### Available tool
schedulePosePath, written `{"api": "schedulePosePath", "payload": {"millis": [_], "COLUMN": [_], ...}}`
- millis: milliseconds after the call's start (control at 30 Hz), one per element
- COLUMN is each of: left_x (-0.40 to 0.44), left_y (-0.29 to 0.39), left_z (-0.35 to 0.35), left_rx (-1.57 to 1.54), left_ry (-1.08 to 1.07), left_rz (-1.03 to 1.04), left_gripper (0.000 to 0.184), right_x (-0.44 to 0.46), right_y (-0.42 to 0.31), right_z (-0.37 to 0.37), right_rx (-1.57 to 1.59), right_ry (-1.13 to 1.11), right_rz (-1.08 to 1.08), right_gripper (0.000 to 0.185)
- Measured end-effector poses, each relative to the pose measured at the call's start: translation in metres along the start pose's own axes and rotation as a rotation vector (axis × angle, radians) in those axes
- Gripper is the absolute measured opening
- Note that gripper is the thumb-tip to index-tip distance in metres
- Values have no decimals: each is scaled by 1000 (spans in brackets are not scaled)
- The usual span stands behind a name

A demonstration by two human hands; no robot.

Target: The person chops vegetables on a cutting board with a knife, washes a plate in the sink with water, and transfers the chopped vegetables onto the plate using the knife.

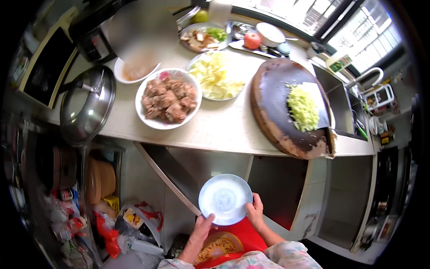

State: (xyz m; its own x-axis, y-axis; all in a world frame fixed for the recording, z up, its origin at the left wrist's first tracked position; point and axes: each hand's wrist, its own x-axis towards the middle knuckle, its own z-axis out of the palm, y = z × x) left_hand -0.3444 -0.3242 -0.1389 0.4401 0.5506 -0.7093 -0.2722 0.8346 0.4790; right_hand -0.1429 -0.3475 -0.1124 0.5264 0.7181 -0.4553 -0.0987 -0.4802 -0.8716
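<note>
An empty white plate (225,199) with a pale blue pattern is held between both hands, below the counter's front edge. My left hand (204,225) grips its lower left rim, and my right hand (254,210) grips its right rim. On the counter stand a bowl of brown meat chunks (169,99) and a plate of yellow-green cut leaves (217,75). The round chopping board (273,107) at the right bears a pile of chopped pale green vegetable (303,107), beside a cleaver blade (316,96).
A metal pan lid (88,105) lies on the counter's left. Behind are a tray (264,53) with an apple (252,41) and bowl, and a plate of sliced food (197,42). The sink (336,98) is right. A cabinet door (168,179) stands open below.
</note>
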Motion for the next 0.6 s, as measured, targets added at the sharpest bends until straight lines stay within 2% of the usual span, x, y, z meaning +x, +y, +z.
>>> {"api": "schedulePosePath", "payload": {"millis": [33, 67, 100, 167, 200, 267, 300, 333, 367, 400, 467, 533, 567, 600], "left_x": [-7, -9, -12, -22, -26, -40, -53, -64, -70, -79, -81, -82, -79, -80], "left_y": [22, 24, 24, 39, 39, 52, 61, 69, 71, 70, 55, 52, 58, 63], "left_z": [22, 29, 31, 43, 41, 34, 32, 29, 18, 2, -48, -72, -60, -49], "left_rx": [147, 142, 138, 101, 70, 16, 19, 22, -6, -34, 49, 89, 119, 68], "left_ry": [25, 23, 20, 17, 56, 150, 220, 287, 283, 280, 399, 504, 600, 659], "left_rz": [27, 35, 44, 63, 138, 140, 157, 175, 218, 257, 278, 296, 338, 326], "left_gripper": [30, 29, 27, 23, 26, 35, 40, 45, 49, 52, 45, 48, 57, 55], "right_x": [-6, -9, -19, -32, -37, -40, -38, -35, -36, -30, -33, -34, -34, -35], "right_y": [0, -4, -20, -41, -48, -68, -55, -38, -29, 6, 27, 67, 75, 64], "right_z": [-7, -13, -20, -42, -55, -92, -115, -137, -154, -170, -187, -180, -174, -169], "right_rx": [14, 29, 19, -107, -171, -334, -390, -525, -667, -820, -674, -503, -547, -541], "right_ry": [27, 55, 37, 51, 55, 366, 507, 652, 710, 841, 605, 643, 700, 673], "right_rz": [-41, -87, -32, -152, -208, -345, -285, -318, -210, -259, 247, 254, 180, 236], "right_gripper": [31, 32, 25, 21, 19, 18, 23, 29, 36, 35, 36, 37, 38, 38]}}
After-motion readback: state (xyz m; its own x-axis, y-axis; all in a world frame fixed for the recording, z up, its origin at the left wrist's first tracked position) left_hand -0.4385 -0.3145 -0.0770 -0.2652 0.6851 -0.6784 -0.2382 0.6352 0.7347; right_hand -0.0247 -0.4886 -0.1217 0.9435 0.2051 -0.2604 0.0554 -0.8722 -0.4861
